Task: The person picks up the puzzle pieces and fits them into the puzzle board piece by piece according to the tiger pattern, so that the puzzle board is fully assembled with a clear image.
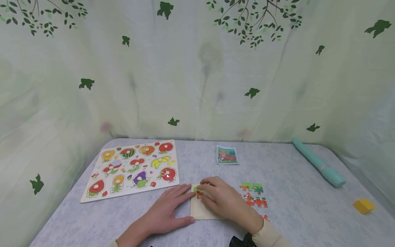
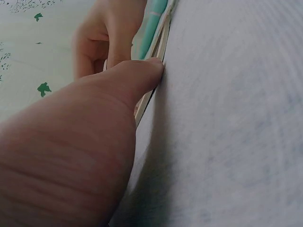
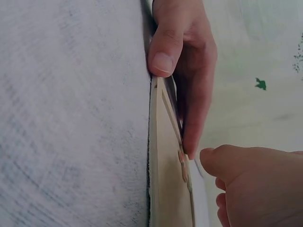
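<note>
A shallow wooden puzzle board lies on the table in front of the person. An orange and green jigsaw piece sits in its far left corner. My left hand lies along the board's left side, thumb at the near corner and index fingertip by that piece. In the right wrist view the left thumb rests on the board's edge. Over the board, my right hand has its fingers loosely bent, fingertips close to the same piece. Several loose jigsaw pieces lie to the right, partly hidden by the right hand.
A fruit puzzle board lies at the left. Behind the hands is a small picture card of a brown animal. At the right are a rolled teal mat and a yellow block. A printed curtain hangs behind the table.
</note>
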Tool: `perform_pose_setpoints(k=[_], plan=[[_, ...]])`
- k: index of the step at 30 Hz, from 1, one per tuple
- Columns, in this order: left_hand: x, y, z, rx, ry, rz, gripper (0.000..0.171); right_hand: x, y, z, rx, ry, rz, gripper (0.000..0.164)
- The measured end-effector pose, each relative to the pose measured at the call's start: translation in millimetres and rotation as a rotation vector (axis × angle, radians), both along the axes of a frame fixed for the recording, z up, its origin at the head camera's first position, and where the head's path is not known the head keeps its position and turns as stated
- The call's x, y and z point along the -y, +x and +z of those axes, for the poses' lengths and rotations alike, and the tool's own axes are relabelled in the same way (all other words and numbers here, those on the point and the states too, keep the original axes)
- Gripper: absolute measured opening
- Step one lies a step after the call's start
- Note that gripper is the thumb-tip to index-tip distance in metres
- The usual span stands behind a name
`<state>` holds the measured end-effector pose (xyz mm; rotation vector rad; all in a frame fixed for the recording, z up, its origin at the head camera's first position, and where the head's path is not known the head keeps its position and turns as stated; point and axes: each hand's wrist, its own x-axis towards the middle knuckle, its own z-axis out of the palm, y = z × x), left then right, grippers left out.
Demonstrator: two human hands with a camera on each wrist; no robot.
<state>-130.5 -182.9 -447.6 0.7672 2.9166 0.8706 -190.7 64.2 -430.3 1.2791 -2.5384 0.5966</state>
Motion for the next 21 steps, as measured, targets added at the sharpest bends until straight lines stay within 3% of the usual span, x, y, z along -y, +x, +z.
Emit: perform_pose_setpoints(k=[7, 21], plan=[[-0.2, 1.4, 1.5, -0.042, -0.01, -0.007, 0.073, -1.8, 3.0, 10.6, 0.026, 0.011, -0.022, 0.028], [-0.9, -1.0, -0.3, 0.004, -0.017, 0.008, 0.073, -7.5, 9.1, 31.2, -0.036, -0.005, 0.035, 0.03]])
